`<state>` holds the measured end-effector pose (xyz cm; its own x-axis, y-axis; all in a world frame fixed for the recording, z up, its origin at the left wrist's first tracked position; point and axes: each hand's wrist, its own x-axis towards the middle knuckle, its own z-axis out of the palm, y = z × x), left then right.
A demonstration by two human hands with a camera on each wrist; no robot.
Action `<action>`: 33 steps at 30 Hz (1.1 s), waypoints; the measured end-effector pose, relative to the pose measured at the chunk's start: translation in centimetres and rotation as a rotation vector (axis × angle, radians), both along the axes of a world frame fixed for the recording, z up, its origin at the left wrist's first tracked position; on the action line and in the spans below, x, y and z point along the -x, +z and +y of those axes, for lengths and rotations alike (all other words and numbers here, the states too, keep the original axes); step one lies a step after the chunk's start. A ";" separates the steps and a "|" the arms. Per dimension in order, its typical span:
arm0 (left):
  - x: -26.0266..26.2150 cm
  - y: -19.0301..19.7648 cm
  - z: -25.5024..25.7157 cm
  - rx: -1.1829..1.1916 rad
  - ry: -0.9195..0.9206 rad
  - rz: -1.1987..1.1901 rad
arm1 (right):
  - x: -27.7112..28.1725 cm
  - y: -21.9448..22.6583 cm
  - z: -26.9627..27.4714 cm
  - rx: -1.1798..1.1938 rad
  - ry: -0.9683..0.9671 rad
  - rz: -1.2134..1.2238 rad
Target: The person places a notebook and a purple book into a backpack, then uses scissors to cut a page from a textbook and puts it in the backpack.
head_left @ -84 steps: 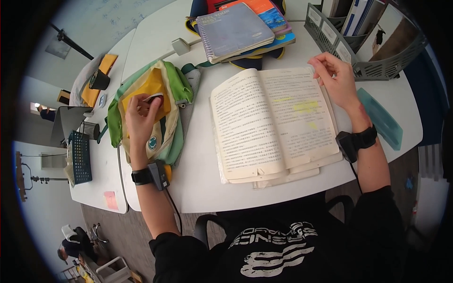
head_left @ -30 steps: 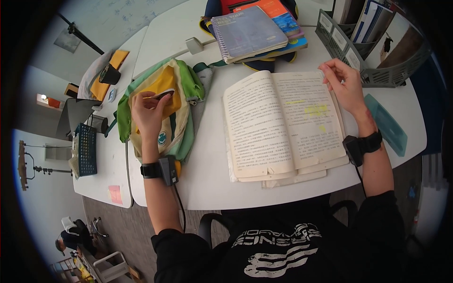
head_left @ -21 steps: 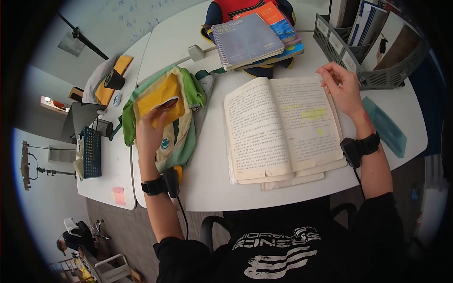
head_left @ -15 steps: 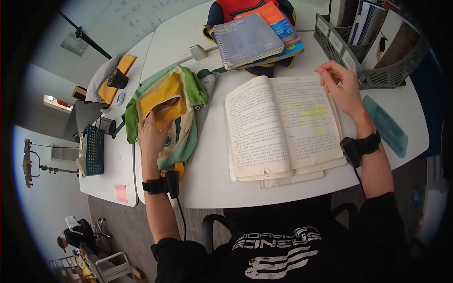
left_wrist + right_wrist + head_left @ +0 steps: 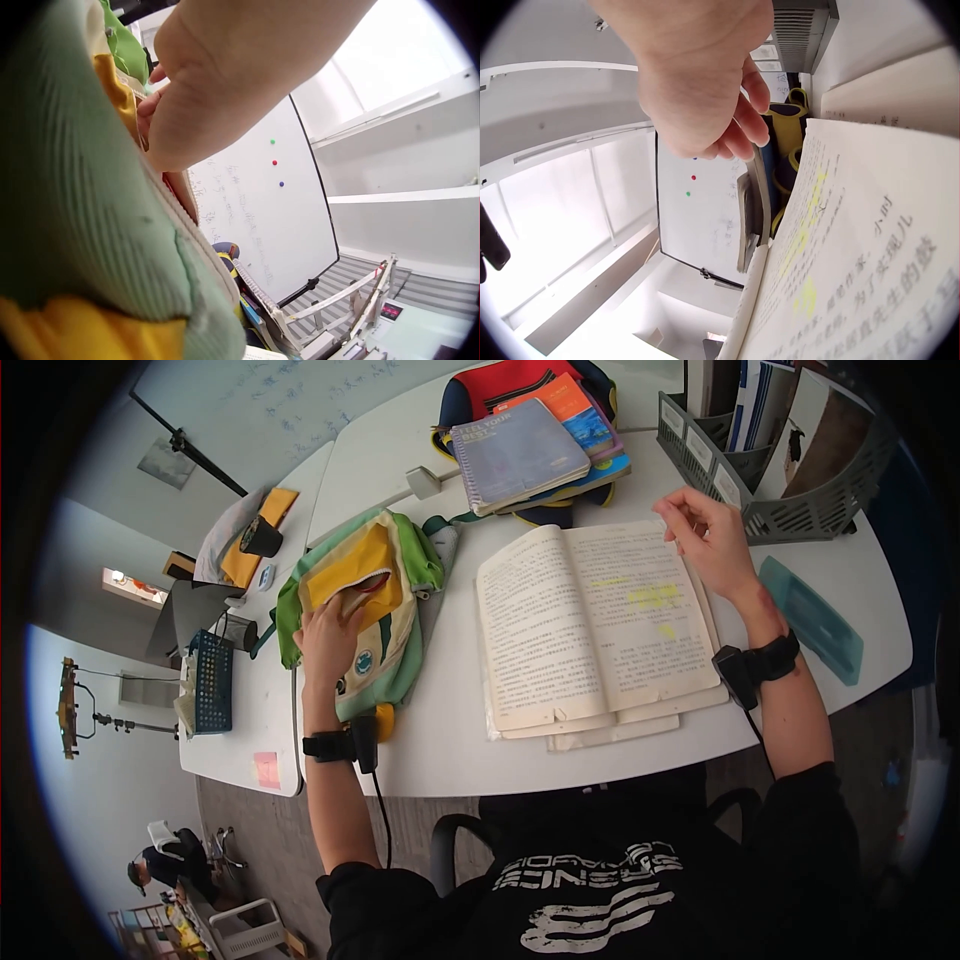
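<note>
In the head view a green and cream backpack [image 5: 390,645] lies on the table, its yellow front pocket [image 5: 348,565] gaping at the zipper. My left hand [image 5: 328,643] is at the lower edge of that opening, thumb and fingers close together on the edge. In the left wrist view the fingertips [image 5: 147,105] bend over the yellow edge; what lies inside is hidden. An open book [image 5: 560,650] with yellow highlighting lies in front of me. Over its upper right corner, my right hand [image 5: 708,535] hangs with loosely curled fingers and nothing between them.
Behind the book lies a pile of notebooks [image 5: 520,455] on a red and navy bag [image 5: 500,385]. A grey file organizer [image 5: 800,515] stands back right, and a teal case [image 5: 815,620] lies right of my forearm. A blue basket [image 5: 210,680] sits left.
My left hand let go of the zipper end, drew back towards me, then came to the pocket's lower edge. The pocket now gapes visibly. My right hand stays over the book's corner.
</note>
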<state>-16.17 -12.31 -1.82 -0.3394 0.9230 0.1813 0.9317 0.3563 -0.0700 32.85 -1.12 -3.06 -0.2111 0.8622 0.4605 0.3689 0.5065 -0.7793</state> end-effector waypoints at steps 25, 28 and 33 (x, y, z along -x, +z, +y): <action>1.7 -1.8 2.0 -0.114 0.165 0.094 | 0.0 0.6 -0.5 -0.003 -0.002 -0.032; 1.9 -2.3 2.0 -0.139 0.133 0.104 | 0.0 0.6 -0.5 -0.016 0.004 -0.032; 3.1 -2.2 2.3 -0.313 0.118 0.047 | 0.0 0.3 -0.4 -0.026 0.016 -0.013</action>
